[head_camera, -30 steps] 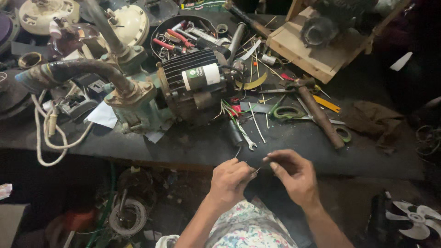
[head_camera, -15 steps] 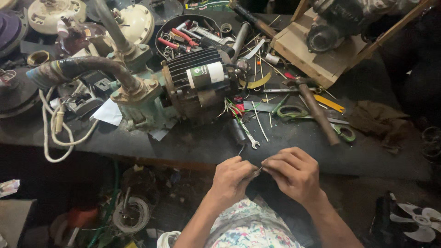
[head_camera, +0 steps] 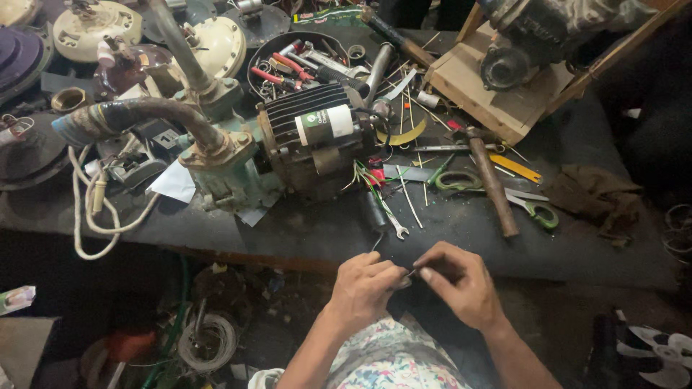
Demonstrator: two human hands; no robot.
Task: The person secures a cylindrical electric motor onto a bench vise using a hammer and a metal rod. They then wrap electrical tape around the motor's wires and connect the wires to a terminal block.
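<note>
My left hand (head_camera: pixel 366 288) and my right hand (head_camera: pixel 457 282) meet just below the front edge of a dark workbench (head_camera: pixel 303 234). Together they pinch a small thin metal piece (head_camera: pixel 408 275) between their fingertips; its exact kind is too small to tell. A thin wire (head_camera: pixel 378 240) curls up from my left hand toward the bench edge. Right above my hands lie a small spanner (head_camera: pixel 393 223) and coloured wires (head_camera: pixel 371 179) coming out of a black finned electric motor (head_camera: pixel 313 137) joined to a greenish pump body (head_camera: pixel 223 169).
A hammer (head_camera: pixel 492 181), green-handled scissors (head_camera: pixel 497 194) and a brown rag (head_camera: pixel 595 196) lie right of the motor. A round tray of tools (head_camera: pixel 295 61) and a wooden box (head_camera: pixel 497 90) stand behind. A white cord (head_camera: pixel 90 216) hangs left. A wire coil (head_camera: pixel 207 340) lies on the floor.
My hands have closed together around the small piece and stay near the bench edge. The view has tilted a little, so the bench sits slightly lower in the picture.
</note>
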